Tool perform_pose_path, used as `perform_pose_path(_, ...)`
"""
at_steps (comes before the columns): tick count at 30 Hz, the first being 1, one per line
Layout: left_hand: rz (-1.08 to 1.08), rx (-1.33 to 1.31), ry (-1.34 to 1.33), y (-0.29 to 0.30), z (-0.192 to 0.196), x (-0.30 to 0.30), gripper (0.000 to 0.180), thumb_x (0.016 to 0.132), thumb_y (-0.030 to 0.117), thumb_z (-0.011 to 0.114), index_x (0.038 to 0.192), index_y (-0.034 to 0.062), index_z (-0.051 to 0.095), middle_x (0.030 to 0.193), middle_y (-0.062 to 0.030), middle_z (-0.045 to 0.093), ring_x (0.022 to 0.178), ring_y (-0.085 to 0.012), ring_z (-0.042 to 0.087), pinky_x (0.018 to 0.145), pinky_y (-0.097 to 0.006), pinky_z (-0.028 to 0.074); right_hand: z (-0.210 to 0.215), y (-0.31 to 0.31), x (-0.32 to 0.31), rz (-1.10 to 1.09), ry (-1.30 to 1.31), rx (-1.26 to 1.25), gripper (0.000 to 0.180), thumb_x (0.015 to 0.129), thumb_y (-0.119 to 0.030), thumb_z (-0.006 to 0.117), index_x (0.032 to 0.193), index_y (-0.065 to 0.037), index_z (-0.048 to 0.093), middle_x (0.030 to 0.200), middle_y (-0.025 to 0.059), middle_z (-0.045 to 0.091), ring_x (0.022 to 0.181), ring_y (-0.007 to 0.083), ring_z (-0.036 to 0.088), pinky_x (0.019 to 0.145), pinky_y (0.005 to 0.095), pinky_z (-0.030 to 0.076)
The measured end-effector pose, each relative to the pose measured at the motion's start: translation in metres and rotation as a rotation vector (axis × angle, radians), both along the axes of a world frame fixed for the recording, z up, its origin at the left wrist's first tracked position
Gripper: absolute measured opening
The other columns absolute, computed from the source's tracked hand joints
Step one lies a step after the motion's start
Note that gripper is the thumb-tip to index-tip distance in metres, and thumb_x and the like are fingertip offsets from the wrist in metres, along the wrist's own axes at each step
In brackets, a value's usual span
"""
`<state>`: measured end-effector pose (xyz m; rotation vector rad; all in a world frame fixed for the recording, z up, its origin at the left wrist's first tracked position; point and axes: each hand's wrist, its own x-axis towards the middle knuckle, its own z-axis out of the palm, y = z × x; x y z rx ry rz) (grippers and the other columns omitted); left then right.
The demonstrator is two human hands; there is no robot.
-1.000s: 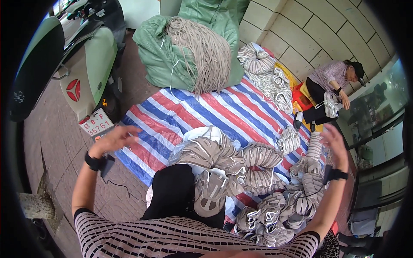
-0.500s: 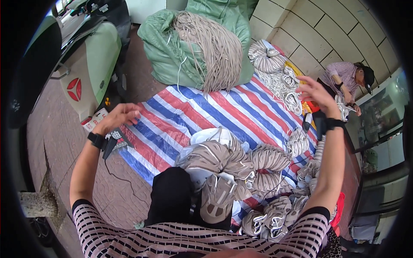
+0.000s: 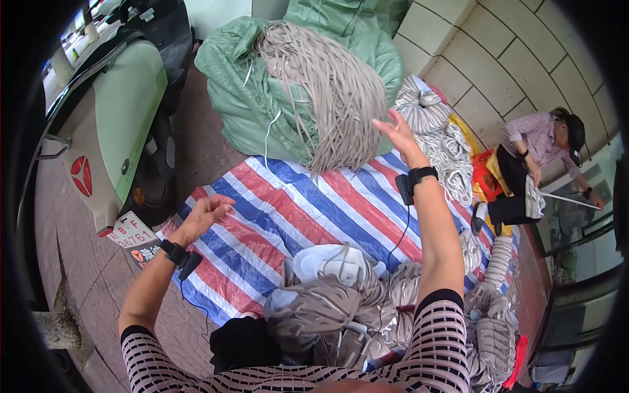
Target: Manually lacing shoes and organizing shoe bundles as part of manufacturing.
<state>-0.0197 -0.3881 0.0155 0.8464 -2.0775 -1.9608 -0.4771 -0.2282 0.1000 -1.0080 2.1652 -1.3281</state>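
Note:
My right hand [image 3: 401,136] is raised with its fingers apart and nothing in it, close to the right edge of a big bundle of beige shoelaces [image 3: 334,92]. That bundle spills from the top of a green woven sack [image 3: 242,108]. My left hand [image 3: 211,213] hovers above the left side of a striped plastic sheet [image 3: 298,203], its fingers loosely bent and holding nothing. Below and between my arms lies a heap of beige and white shoe uppers [image 3: 321,304], partly hidden by my right arm. Dark bands with small devices sit on both wrists.
A green scooter [image 3: 128,98] stands at the left. White laces [image 3: 452,157] and a coiled bundle [image 3: 422,111] lie by the tiled wall [image 3: 498,39]. At the right, another person [image 3: 544,141] sits handling a light shoe upper [image 3: 534,200]. More uppers [image 3: 495,327] are stacked lower right.
My right hand has moved left, toward the beige laces. My left hand has shifted slightly right and down in the picture. The view has tilted, and the shoe heap sits lower.

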Motion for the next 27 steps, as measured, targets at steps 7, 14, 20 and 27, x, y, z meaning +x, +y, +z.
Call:
perform_pose_path(7, 0.071, 0.019, 0.06, -0.015, -0.023, -0.039, 0.023, 0.093, 0.02, 0.053, 0.106, 0.0023, 0.057, 0.089, -0.0034, 0.061, 0.078, -0.0098, 0.058, 0.072, -0.023, 0.047, -0.041, -0.082, -0.034, -0.207, 0.313, -0.168, 0.124, 0.057, -0.035, 0.084, 0.141, 0.003, 0.002, 0.144, 0.0244, 0.019, 0.134, 0.0305, 0.023, 0.108, 0.0324, 0.023)
perform_pose_path(14, 0.16, 0.046, 0.131, -0.027, -0.013, -0.056, 0.024, 0.093, 0.023, 0.052, 0.108, 0.0047, 0.057, 0.089, -0.0018, 0.06, 0.079, -0.0094, 0.057, 0.074, -0.024, 0.047, -0.042, -0.087, 0.003, 0.155, -0.096, -0.207, 0.047, 0.066, -0.01, 0.064, 0.11, 0.003, 0.057, 0.102, 0.0089, 0.064, 0.092, 0.0194, 0.06, 0.085, 0.0314, 0.046)
perform_pose_path(20, 0.343, 0.22, 0.344, -0.058, -0.003, -0.112, 0.045, 0.093, 0.036, 0.049, 0.123, 0.0033, 0.042, 0.11, -0.0098, 0.055, 0.096, -0.0174, 0.055, 0.085, -0.033, 0.045, -0.064, 0.007, 0.05, 0.367, 0.3, 0.17, 0.042, 0.065, -0.017, 0.066, 0.102, 0.001, 0.055, 0.099, 0.0187, 0.061, 0.092, 0.0293, 0.06, 0.079, 0.0357, 0.047)
perform_pose_path(27, 0.25, 0.665, 0.35, -0.041, -0.021, -0.251, 0.091, 0.079, 0.064, 0.053, 0.142, 0.0088, 0.018, 0.14, -0.0209, 0.031, 0.129, -0.0318, 0.032, 0.105, -0.05, 0.027, -0.087, 0.11, 0.086, 0.69, 0.805, 0.52, 0.045, 0.065, -0.019, 0.071, 0.105, -0.007, 0.055, 0.097, 0.0116, 0.053, 0.096, 0.0343, 0.054, 0.08, 0.04, 0.046)
